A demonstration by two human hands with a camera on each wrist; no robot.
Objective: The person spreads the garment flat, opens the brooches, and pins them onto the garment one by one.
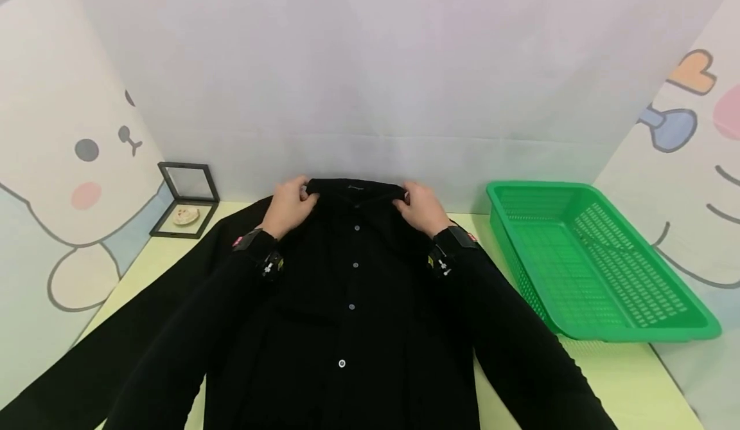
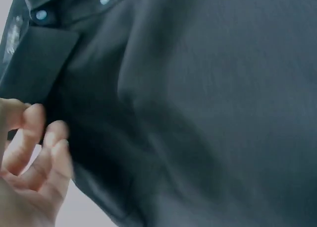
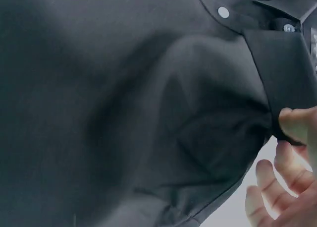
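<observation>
A black button-up shirt (image 1: 352,288) lies front side up, with a row of pale buttons down its middle and its collar (image 1: 358,189) at the far end. My left hand (image 1: 291,206) pinches the collar's left end between thumb and fingers. At the opposite end, my right hand (image 1: 422,208) pinches the collar the same way. The left wrist view has the left fingers (image 2: 33,119) at the collar's edge, above folds of cloth. In the right wrist view, the right thumb (image 3: 294,124) presses on the collar flap (image 3: 280,68).
On the right stands a green plastic basket (image 1: 578,333) with perforated walls. A black-framed display case (image 1: 212,215) sits open at the back left, a small pale object (image 1: 186,215) inside it. Behind the yellow-green tabletop (image 1: 618,378) hangs a white backdrop (image 1: 370,63).
</observation>
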